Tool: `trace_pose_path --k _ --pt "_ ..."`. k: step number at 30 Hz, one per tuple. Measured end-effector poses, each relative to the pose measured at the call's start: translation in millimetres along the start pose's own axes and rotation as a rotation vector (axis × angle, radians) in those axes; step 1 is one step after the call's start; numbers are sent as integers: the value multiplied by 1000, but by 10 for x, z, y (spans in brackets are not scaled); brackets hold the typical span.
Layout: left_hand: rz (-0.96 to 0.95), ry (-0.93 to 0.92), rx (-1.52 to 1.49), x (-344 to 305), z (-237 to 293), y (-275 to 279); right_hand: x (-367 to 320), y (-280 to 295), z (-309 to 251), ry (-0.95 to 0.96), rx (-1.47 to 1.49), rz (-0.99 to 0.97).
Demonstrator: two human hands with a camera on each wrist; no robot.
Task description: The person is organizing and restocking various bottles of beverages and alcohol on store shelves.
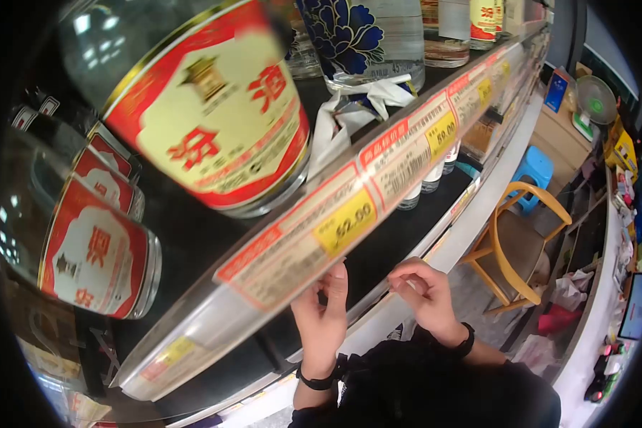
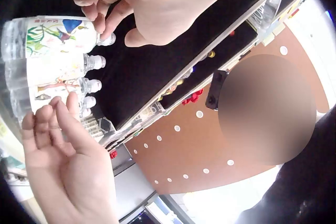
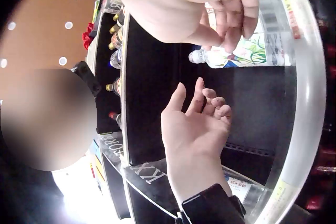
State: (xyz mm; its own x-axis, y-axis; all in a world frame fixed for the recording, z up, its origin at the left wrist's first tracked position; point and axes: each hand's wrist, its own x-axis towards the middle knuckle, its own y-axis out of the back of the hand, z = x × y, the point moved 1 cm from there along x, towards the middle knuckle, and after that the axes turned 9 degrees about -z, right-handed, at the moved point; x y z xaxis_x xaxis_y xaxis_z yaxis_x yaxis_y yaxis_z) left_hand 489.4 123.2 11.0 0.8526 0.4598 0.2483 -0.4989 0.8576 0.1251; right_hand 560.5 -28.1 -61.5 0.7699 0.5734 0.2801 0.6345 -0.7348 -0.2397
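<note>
In the head view, the left hand [image 1: 319, 317] is at bottom centre, its fingers bent towards the thumb and partly hidden by the price strip [image 1: 357, 207]. The right hand [image 1: 426, 299], just right of it, has its fingers loosely curled with the thumb close by — nothing shows in its grasp. A large bottle [image 1: 214, 114] with a red and cream label fills the upper left; the lower parts of a few small bottles [image 1: 429, 180] show right of centre, beneath the strip. A wooden chair [image 1: 515, 250] stands at right.

In the left wrist view, the left hand reaches in from the top, fingers loosely bent, thumb apart, beside the cap of the uppermost of several clear bottles [image 2: 58, 37] lined up at left. Whether it touches that cap I cannot tell. The right hand is at lower left, palm showing, half open and empty.

In the right wrist view, the right hand hangs at the top, fingers loosely bent in front of a clear bottle [image 3: 236, 58] at upper right — contact is unclear. The left hand is near centre, loosely open, empty, a black wristband [image 3: 212, 208] below it.
</note>
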Motion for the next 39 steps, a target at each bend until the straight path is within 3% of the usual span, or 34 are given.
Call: trace_pose_path --k 4,6,8,9,20,39 --pt "162 36 177 272 7 41 283 63 2 53 -4 -126" --pt "245 -252 234 450 -2 38 296 118 0 20 28 -160" --pt "284 -244 257 540 -1 -80 384 231 -29 7 79 -221" --pt "290 -233 272 175 -27 20 413 282 -32 47 49 -241" --pt "220 -211 359 1182 38 39 527 579 -137 6 80 -273" --pt "132 -326 411 1348 -43 -12 510 724 -70 23 -18 -215"
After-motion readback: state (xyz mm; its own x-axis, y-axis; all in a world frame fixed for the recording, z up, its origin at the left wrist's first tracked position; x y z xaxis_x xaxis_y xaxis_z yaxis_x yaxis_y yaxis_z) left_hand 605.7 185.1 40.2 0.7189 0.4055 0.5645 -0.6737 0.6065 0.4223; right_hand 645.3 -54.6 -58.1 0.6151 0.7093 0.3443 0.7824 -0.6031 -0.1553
